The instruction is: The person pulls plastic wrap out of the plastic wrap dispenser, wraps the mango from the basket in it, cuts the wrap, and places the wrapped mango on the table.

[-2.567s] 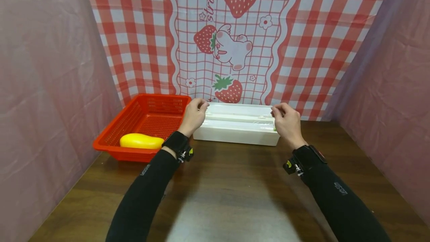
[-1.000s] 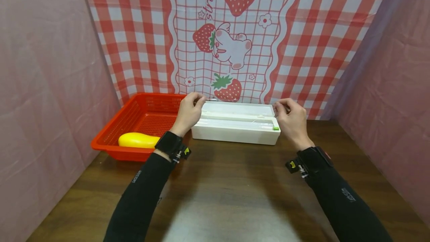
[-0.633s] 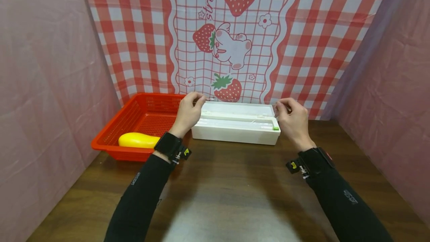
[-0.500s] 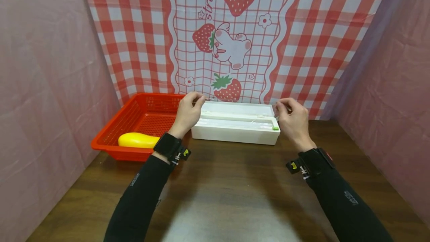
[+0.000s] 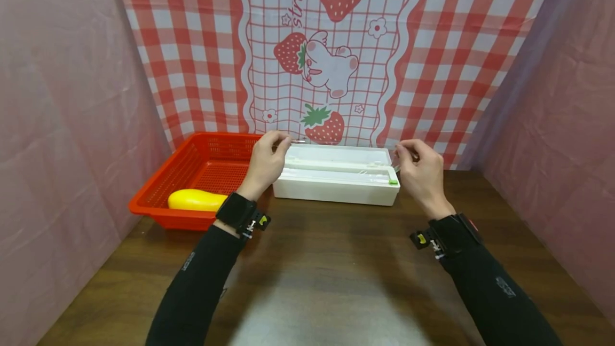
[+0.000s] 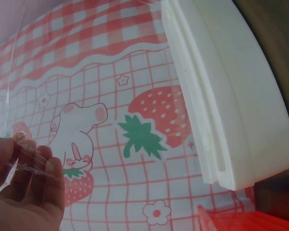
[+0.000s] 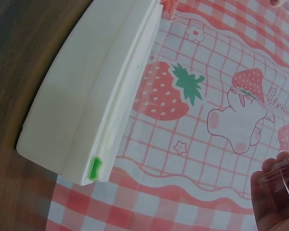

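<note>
A black wrist strap (image 5: pixel 235 210) hides one end of the smooth, elongated yellow object (image 5: pixel 194 200). In the wrist views, edges crop both hands (image 6: pixel 29 199) (image 7: pixel 275 199) and the long white plastic box (image 7: pixel 70 101). The clear plastic film (image 6: pixel 7 181) is too faint to trace.

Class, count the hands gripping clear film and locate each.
2: the left hand by the left end of the white box, near the red basket; the right hand by the box's right end.

Red basket (image 5: pixel 180 221) holding smooth yellow object (image 5: pixel 196 200) on brown wood-grain table (image 5: pixel 331 260); red-and-white strawberry-print cloth (image 5: pixel 326 68) behind; pink curtains (image 5: pixel 62 122) both sides.
</note>
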A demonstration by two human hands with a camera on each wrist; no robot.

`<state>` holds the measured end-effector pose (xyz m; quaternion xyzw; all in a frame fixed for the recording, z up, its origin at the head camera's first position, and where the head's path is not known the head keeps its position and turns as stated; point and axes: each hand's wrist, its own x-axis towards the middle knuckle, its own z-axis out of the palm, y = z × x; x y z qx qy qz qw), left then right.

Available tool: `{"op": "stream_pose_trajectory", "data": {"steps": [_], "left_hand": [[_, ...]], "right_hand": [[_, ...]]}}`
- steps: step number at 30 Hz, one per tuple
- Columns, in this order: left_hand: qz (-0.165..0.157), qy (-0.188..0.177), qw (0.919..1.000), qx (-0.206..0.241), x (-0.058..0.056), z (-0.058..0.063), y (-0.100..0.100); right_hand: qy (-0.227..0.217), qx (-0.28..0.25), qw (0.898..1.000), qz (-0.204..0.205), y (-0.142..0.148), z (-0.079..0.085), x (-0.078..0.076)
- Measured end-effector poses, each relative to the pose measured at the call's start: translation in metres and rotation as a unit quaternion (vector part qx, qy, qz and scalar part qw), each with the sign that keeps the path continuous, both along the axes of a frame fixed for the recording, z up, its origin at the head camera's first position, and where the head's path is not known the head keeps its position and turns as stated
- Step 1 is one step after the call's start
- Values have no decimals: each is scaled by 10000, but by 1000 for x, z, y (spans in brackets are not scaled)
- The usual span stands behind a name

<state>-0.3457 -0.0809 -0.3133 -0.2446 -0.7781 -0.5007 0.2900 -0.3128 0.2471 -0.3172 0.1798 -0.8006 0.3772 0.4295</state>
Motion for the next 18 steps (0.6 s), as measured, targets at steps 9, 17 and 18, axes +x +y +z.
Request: {"op": "stream_pose_trajectory", "data": {"steps": [9,17,18], "left_hand": [[38,152,9998,105,2,-1,-1],[6,187,9996,225,9,0,-1],[-8,176,9995,246,10,0,-1]], "right_hand": [[192,69,9998,14,0,2,6],[251,5,9997,2,-2,3,12],[262,-15,9997,2,-2,3,12]]}}
